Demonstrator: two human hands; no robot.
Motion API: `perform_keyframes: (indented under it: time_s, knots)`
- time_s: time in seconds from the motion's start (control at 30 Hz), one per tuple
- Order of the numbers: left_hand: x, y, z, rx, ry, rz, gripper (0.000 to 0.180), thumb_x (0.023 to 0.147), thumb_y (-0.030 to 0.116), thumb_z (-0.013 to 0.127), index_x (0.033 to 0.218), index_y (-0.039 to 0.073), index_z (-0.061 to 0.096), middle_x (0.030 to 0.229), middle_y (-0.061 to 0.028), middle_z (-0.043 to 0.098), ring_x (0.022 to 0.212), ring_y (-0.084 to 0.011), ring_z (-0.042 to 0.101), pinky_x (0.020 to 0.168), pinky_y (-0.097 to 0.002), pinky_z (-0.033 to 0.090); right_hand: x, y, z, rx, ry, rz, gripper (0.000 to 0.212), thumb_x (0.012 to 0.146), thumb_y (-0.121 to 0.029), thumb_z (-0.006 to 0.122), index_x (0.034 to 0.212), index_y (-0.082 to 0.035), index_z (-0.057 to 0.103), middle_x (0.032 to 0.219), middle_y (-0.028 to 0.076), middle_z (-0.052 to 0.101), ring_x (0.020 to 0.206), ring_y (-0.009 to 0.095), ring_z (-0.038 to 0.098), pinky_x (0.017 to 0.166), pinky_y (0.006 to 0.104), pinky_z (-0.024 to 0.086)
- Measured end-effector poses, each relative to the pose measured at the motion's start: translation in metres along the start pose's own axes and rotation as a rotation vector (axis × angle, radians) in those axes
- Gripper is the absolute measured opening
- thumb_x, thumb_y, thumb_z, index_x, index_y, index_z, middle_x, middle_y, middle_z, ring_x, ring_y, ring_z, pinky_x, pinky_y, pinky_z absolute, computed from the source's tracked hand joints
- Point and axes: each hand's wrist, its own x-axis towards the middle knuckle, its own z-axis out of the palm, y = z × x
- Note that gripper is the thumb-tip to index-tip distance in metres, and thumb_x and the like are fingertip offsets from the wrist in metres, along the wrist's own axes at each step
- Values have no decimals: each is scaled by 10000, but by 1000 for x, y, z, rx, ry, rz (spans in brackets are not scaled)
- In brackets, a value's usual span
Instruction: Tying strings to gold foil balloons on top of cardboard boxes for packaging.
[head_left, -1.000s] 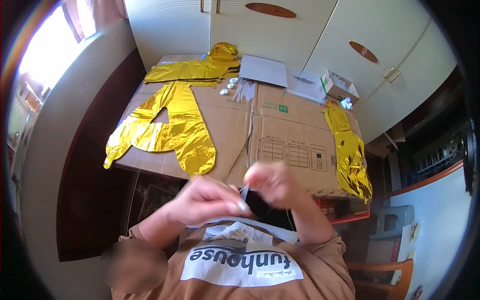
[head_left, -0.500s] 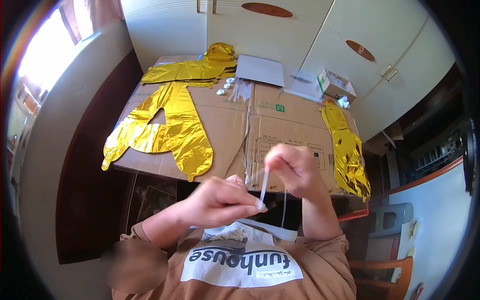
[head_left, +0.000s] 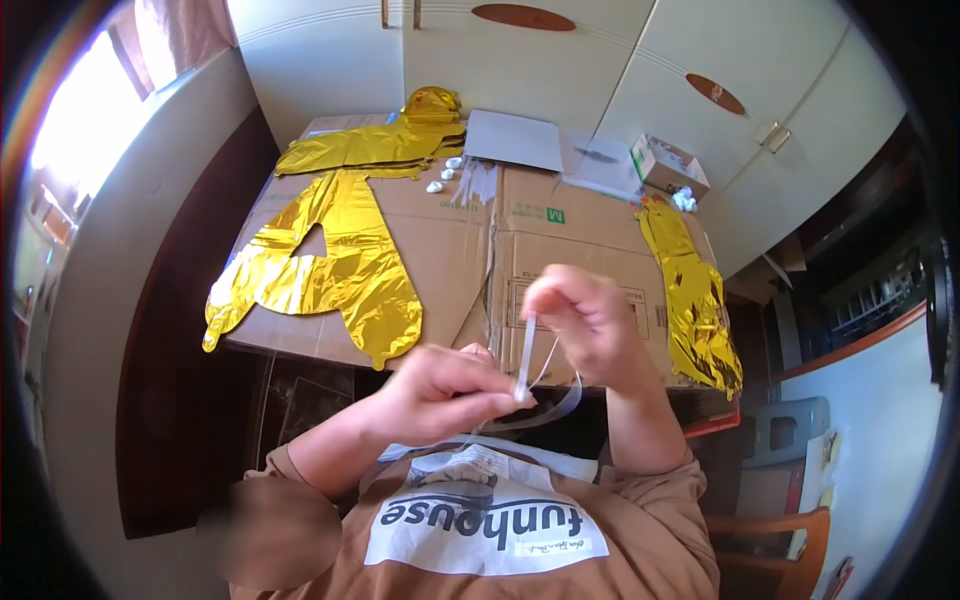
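Observation:
A narrow, whitish translucent ribbon (head_left: 526, 352) is stretched between my two hands, above the table's near edge. My left hand (head_left: 440, 395) pinches its lower end between thumb and fingertips; a small white bit shows there, too small to make out. Higher and to the right, my right hand (head_left: 592, 325) is closed on the upper part of the ribbon. Slack ribbon hangs in a loop below the right hand, in front of my shirt. Beyond my left hand, a flat gold foil balloon (head_left: 375, 255) shaped like a letter A lies on the cardboard.
Flattened cardboard (head_left: 450, 250) covers the table. More gold foil balloons (head_left: 350, 147) lie stacked at the back left, another (head_left: 690, 300) along the right. Small white bundles (head_left: 448, 174) lie near a grey-white sheet (head_left: 515, 140). An open box (head_left: 672, 168) stands back right, before white cabinets.
My right hand has moved slightly up and left. The ribbon between the hands looks longer, and its slack end has swung from a straight strand into a curved loop.

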Motion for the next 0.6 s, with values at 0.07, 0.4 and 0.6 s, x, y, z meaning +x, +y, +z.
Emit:
perform_keyframes:
  time_s: [0.07, 0.4, 0.6]
  knots:
    - [1, 10, -10, -553, 473, -291, 75, 864, -12, 622, 892, -36, 688, 799, -79, 690, 689, -119, 631, 577, -261, 484, -9, -2, 6, -85, -166, -84, 99, 885, -129, 612, 838, -43, 604, 720, 81, 595, 692, 194, 591, 643, 327, 467]
    - [17, -4, -21, 489, 481, -128, 28, 824, 27, 660, 828, 11, 683, 654, -100, 613, 617, -203, 594, 634, -282, 460, -14, -1, 5, -120, -299, -130, 173, 913, -169, 597, 796, -42, 603, 689, 83, 584, 646, 181, 586, 583, 299, 446]
    - [13, 8, -12, -162, 523, -222, 110, 817, 8, 677, 924, 16, 702, 723, -100, 658, 635, -174, 599, 610, -316, 457, -12, 19, 15, -101, -325, -210, 195, 920, -164, 592, 772, -37, 587, 678, 62, 568, 622, 151, 566, 561, 282, 432]
